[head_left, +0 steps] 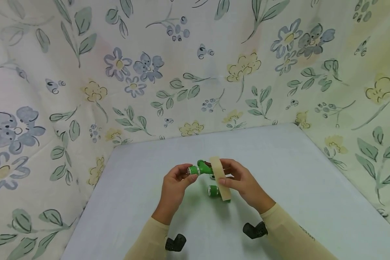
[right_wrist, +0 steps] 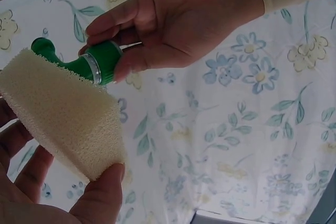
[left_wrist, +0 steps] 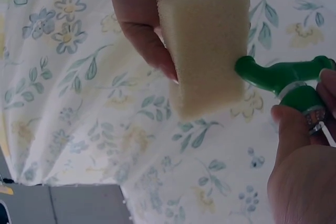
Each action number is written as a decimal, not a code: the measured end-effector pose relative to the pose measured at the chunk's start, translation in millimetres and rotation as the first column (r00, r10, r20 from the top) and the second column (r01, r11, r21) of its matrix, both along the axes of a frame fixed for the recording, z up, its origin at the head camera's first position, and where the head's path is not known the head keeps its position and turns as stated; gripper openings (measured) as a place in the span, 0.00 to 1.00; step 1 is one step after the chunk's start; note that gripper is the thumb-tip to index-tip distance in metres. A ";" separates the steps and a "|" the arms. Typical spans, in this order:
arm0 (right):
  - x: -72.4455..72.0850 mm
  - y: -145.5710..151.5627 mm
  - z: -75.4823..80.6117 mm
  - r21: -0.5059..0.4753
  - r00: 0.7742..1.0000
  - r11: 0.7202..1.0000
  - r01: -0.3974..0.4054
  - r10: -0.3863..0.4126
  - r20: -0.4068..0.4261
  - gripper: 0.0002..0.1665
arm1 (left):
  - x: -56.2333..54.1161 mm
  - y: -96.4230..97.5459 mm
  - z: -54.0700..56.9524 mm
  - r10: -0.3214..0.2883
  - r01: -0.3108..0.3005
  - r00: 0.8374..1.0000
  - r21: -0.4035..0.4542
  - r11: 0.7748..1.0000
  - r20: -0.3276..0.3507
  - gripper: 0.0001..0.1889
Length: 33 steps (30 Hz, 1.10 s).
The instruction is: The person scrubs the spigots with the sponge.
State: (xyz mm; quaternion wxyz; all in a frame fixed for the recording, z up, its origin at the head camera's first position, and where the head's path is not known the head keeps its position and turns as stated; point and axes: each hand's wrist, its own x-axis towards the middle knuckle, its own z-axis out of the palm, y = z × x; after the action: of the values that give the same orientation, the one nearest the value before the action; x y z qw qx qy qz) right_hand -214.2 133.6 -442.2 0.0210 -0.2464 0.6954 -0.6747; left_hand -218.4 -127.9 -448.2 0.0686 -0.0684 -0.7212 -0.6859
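My left hand (head_left: pixel 174 185) pinches the ribbed collar of a green Y-shaped fitting (head_left: pixel 204 168) between thumb and fingers. It has a silver band behind the collar and two curved branches. My right hand (head_left: pixel 243 182) grips a cream sponge block (head_left: pixel 218 173) by its edges, thumb on the near side. In the left wrist view, the tip of one green branch overlaps the sponge's broad face (left_wrist: pixel 210 51). The right wrist view has the sponge (right_wrist: pixel 63 108) hiding part of the fitting (right_wrist: pixel 100 64). A second green piece with a silver end (head_left: pixel 213 190) lies on the table, partly behind the sponge.
A white table (head_left: pixel 143 162) lies beneath both hands. Floral cloth (head_left: pixel 169 83) hangs behind it and along both sides. Black wrist devices (head_left: pixel 255 230) sit at both cream sleeves. A small silver-rimmed part (head_left: pixel 212 177) shows between the hands.
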 end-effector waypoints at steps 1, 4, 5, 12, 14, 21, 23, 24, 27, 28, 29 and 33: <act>-0.5 -0.1 -0.1 -0.001 1.000 1.000 -0.002 0.002 0.001 0.31 | 0.2 -0.1 0.2 -0.007 0.007 1.000 0.010 1.000 0.004 0.19; -1.4 -0.3 -0.4 -0.002 1.000 1.000 0.001 -0.001 0.010 0.31 | 0.3 0.0 0.0 -0.062 0.061 0.998 0.069 0.996 0.013 0.20; -1.4 -0.3 -0.5 -0.003 1.000 1.000 0.004 -0.004 0.016 0.31 | 0.5 0.2 0.0 -0.086 0.084 0.996 0.089 0.992 0.014 0.20; -2.4 0.1 -3.6 0.006 0.999 1.000 0.019 -0.019 0.051 0.31 | 2.4 1.2 0.8 -0.195 0.192 0.981 0.149 0.970 0.010 0.20; -2.9 0.3 -4.6 0.006 0.998 1.000 0.018 -0.018 0.053 0.32 | 2.7 1.3 1.3 -0.207 0.203 0.978 0.154 0.967 0.009 0.21; -4.4 2.3 -7.0 0.010 0.999 1.000 0.016 -0.016 0.038 0.32 | 5.3 1.9 4.6 -0.236 0.228 0.972 0.192 0.954 0.018 0.20; -5.7 2.6 -8.2 0.029 0.999 0.999 0.033 -0.034 0.036 0.32 | 6.0 2.1 5.5 -0.247 0.238 0.969 0.195 0.951 0.018 0.19; -6.5 2.8 -9.0 0.042 0.998 0.998 0.044 -0.046 0.035 0.33 | 6.5 2.2 5.9 -0.250 0.242 0.968 0.190 0.951 0.018 0.20; -9.4 2.9 -11.9 0.086 0.997 0.993 0.078 -0.080 0.017 0.33 | 6.5 2.0 5.5 -0.268 0.262 0.963 0.180 0.948 0.010 0.21; -10.6 3.0 -13.1 0.098 0.996 0.991 0.087 -0.088 0.008 0.34 | 6.2 1.8 5.0 -0.275 0.269 0.961 0.178 0.946 0.007 0.21; -11.6 3.3 -14.2 0.108 0.996 0.990 0.091 -0.092 -0.003 0.34 | 6.0 1.6 4.5 -0.279 0.275 0.960 0.174 0.946 0.003 0.22; -15.7 5.0 -15.7 0.156 0.990 0.978 0.140 -0.136 -0.036 0.36 | 5.4 0.9 3.3 -0.297 0.294 0.955 0.185 0.938 -0.012 0.22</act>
State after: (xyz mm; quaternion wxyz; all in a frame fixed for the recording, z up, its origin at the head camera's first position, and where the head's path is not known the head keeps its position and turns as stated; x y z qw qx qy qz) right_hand -229.9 138.6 -457.9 -0.0153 -0.2037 0.7623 -0.6142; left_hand -213.1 -127.0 -444.9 -0.0351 -0.1637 -0.6367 -0.7527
